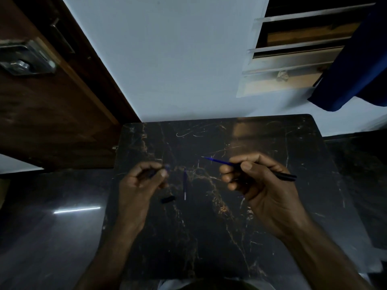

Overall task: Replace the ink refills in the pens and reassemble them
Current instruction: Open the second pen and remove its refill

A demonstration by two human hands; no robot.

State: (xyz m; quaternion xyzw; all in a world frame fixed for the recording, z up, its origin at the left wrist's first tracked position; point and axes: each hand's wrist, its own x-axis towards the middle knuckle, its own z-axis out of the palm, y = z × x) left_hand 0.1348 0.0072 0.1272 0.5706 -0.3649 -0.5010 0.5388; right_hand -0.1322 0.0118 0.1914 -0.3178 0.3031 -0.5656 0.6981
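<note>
Refilling looks about midway to me: my right hand [257, 185] pinches a black pen barrel [287, 176] with a blue refill [217, 161] sticking out of its front end, so that pen is not closed up yet. My left hand [140, 187] curls round a small dark part [155, 172], held apart from the barrel. A second refill [184, 185] lies on the marble table [272, 141] between my hands, a short black piece [168, 199] just beside it. Whether that loose refill is old or new I cannot tell. The part in my left hand is blurred and mostly covered by that hand; tip or cap, I cannot say
</note>
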